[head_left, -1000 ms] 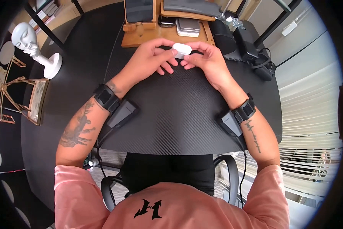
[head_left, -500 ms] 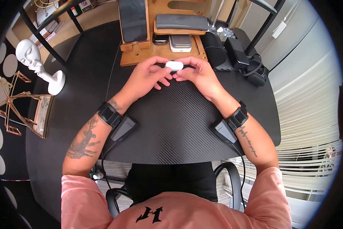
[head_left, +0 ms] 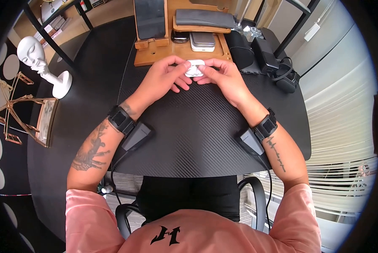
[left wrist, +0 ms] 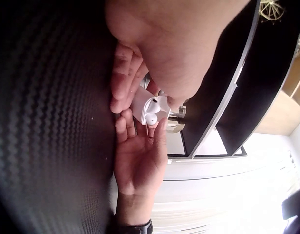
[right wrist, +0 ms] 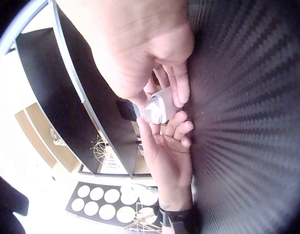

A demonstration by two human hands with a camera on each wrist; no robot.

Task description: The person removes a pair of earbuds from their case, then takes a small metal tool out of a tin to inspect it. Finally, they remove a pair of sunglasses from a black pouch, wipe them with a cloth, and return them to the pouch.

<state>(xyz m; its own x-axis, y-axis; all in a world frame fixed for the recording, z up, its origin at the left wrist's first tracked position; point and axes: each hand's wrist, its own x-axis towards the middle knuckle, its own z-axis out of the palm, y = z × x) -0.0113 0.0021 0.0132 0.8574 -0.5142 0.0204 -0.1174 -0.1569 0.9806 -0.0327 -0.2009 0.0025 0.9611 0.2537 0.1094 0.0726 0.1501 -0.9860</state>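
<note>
I pinch the small white case (head_left: 195, 74) from both sides, my left hand (head_left: 165, 78) on one end and my right hand (head_left: 227, 80) on the other, thumbs and fingers closed to its narrow width. It is smooth, glossy plastic with rounded corners, lid up, and white earbuds (left wrist: 152, 111) with bulbous heads show inside. My lower fingers curl loosely beneath. I hold it near the far side of the black table (head_left: 184, 135), whose surface has a fine, ribbed weave, just in front of the wooden stand (head_left: 149, 58). On that stand a dark, flat phone (head_left: 150, 19) leans upright, and a long grey case (head_left: 203, 18) lies across a raised shelf. Well off to my left are a matte white figure (head_left: 62, 84) and a spindly, copper-coloured frame (head_left: 12, 102).
</note>
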